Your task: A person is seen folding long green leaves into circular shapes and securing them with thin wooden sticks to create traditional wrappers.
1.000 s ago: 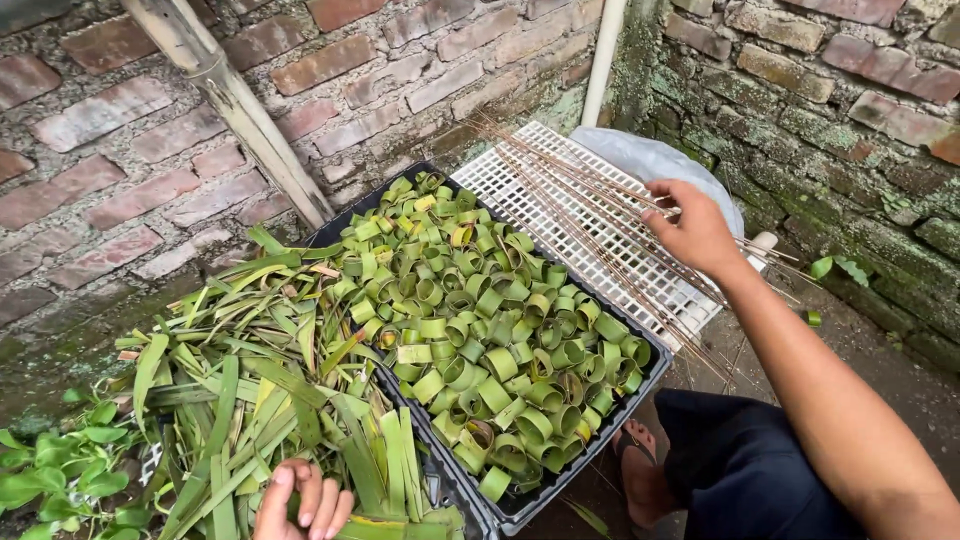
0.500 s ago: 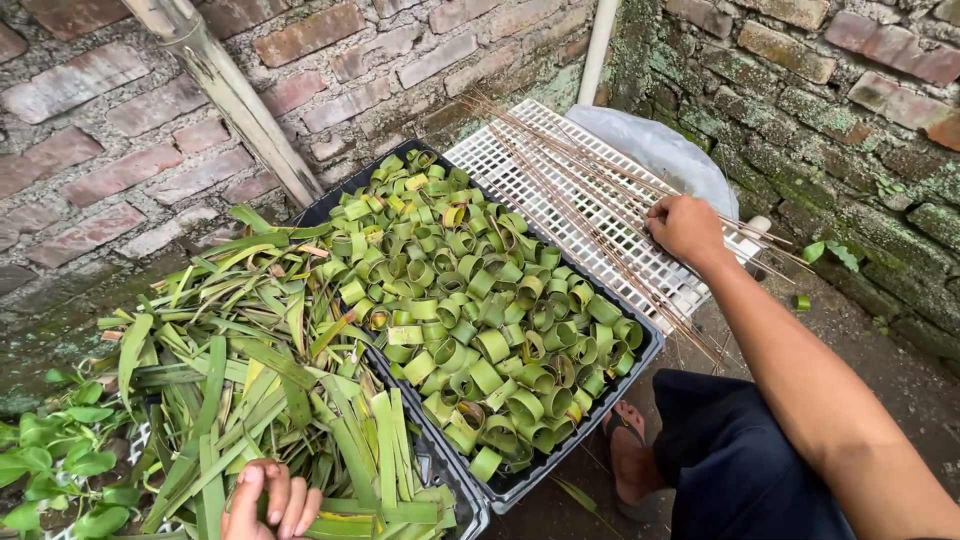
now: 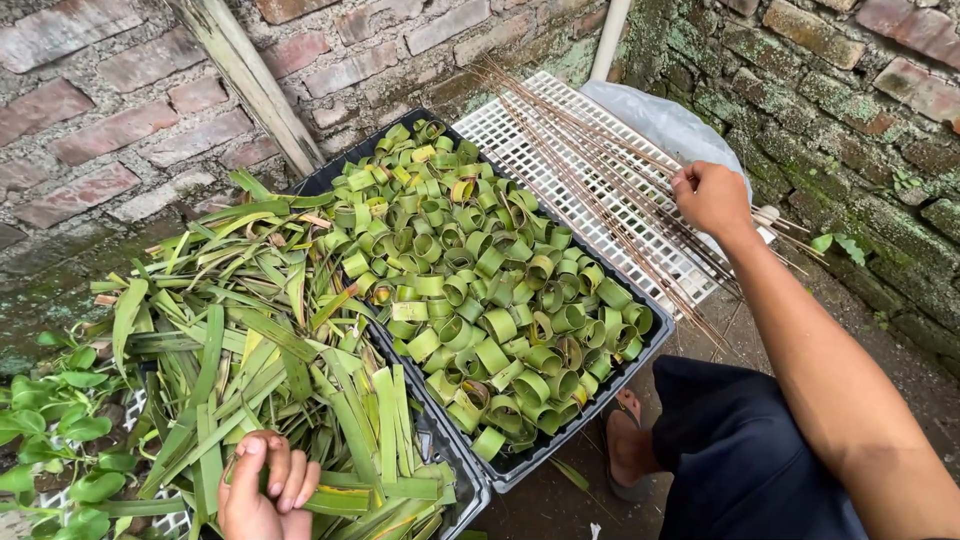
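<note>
Right hand (image 3: 712, 196) pinches thin sticks (image 3: 600, 180) lying across white grid tray (image 3: 560, 165).

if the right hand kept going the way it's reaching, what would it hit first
The right hand is already at the thin brown sticks on the white grid tray. Going further, it would likely meet more sticks, then the tray; depth is unclear.

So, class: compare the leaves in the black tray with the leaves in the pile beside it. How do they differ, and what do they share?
The tray leaves are curled into small rings; the pile leaves are long, flat strips. The rings are short and packed inside the black tray; the strips lie loose, criss-crossed, some spilling over. The left hand rests on the strips; neither hand touches the rings. Both are green with some yellowish pieces.
</note>
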